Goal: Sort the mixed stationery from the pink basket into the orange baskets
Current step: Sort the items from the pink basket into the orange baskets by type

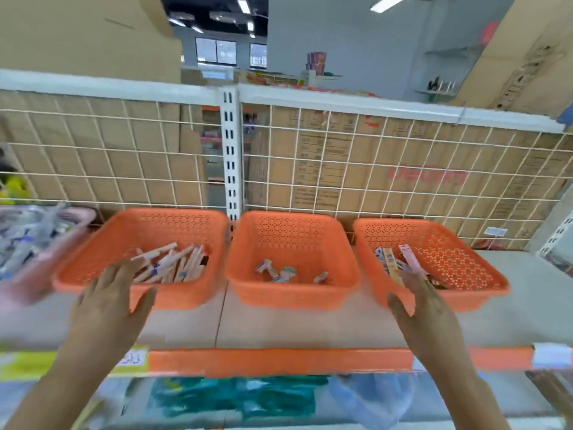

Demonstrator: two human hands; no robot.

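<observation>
A pale shelf board [279, 324] with an orange front strip [279, 361] crosses the lower middle of the frame. Behind it stands a white wire grid [124, 156] with cardboard boxes [403, 169] stacked beyond. Grey walls and ceiling lights [243, 6] fill the top.

Three orange baskets sit in a row. The left orange basket [186, 294] holds a heap of long pen packs [173, 262]. The middle orange basket [294, 296] holds a few small blurred items [279, 271]. The right orange basket [483, 293] holds slim packets [393, 262] at its left side. The pink basket [40, 274], blurred at the left edge, holds clear-wrapped stationery [28, 237].

The left hand [114, 302] is spread flat and empty by the left basket's front rim. The right hand [424, 308] has straight fingers, is empty, and is at the right basket's front left corner.
</observation>
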